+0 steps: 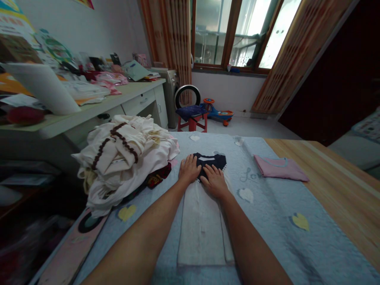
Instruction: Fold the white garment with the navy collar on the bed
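Garment (203, 225) under left grip (189, 171) and right grip (214, 181), both released, lies between heaped clothes (148, 158) and pink cloth (279, 168).

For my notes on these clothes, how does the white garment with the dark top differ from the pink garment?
The white garment has a dark upper part; the pink garment is mostly pink.
The white garment is laid out longer, while the pink garment is a shorter folded packet.
The left hand and right hand rest on the white garment; neither touches the pink garment.
Both lie at least partly on the blue cloth.
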`<act>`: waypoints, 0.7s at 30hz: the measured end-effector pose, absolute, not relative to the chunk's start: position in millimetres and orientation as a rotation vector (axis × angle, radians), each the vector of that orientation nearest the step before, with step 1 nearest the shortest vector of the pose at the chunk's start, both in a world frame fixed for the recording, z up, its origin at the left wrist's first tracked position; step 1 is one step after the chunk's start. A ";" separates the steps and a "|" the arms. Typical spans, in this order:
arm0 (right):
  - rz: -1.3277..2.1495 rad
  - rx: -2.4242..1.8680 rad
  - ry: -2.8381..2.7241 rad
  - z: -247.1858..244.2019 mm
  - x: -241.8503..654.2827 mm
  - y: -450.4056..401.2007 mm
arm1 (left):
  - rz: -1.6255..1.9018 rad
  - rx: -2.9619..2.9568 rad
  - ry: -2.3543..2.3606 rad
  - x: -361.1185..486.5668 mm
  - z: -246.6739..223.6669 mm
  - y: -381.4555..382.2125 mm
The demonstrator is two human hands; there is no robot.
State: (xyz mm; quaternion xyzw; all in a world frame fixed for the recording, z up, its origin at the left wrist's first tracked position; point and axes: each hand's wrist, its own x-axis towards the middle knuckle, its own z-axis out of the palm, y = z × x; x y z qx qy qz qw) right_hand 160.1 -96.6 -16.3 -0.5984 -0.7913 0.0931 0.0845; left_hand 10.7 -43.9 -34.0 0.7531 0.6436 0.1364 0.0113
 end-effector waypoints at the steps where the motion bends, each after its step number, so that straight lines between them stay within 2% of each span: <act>1: 0.267 -1.788 -2.358 -16.1 158.9 -97.2 | 0.425 2.350 2.007 10.6 -34.1 -43.9; 12: 0.315 -1.813 -2.391 -12.0 157.9 -97.0 | 0.494 2.295 1.961 8.5 -33.5 -43.6; 21: 0.375 -1.739 -2.353 -16.2 163.1 -94.9 | 1.078 2.176 1.790 -1.4 -21.7 -52.0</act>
